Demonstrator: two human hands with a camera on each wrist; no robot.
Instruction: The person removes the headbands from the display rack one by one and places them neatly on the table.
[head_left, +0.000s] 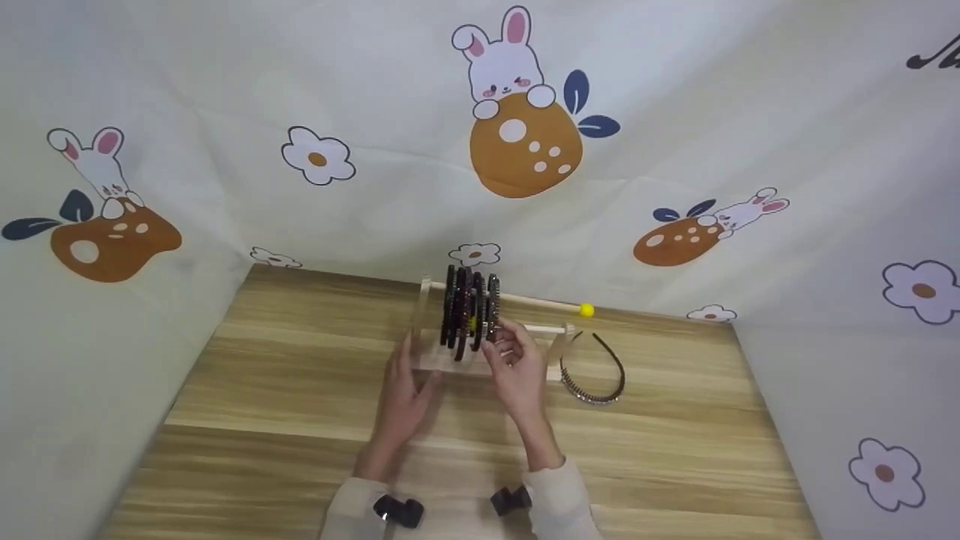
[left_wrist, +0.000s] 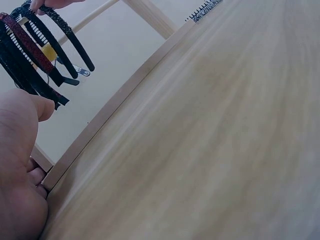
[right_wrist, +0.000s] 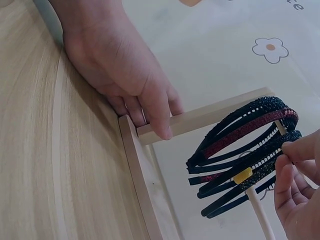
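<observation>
A wooden rack (head_left: 442,363) stands toward the back of the table, with several dark headbands (head_left: 458,311) hanging close together on its rod. One of them is dark red and glittery (right_wrist: 245,132). My right hand (head_left: 523,375) pinches the rightmost black, sparkly headband (head_left: 493,292) between thumb and index finger; its other fingers are curled. At the rack's left end, my left hand (head_left: 405,401) holds the lower part of the upright (right_wrist: 210,112), its fingers partly hidden behind the wood. Between the headbands shows a yellow knob (right_wrist: 243,175).
A loose toothed headband (head_left: 621,371) with a sparkly band lies on the wood-grain table (head_left: 300,375), right of the rack. Another yellow ball (head_left: 587,310) caps the rod's right end. Behind is a pale cloth (head_left: 375,90) printed with rabbits and flowers.
</observation>
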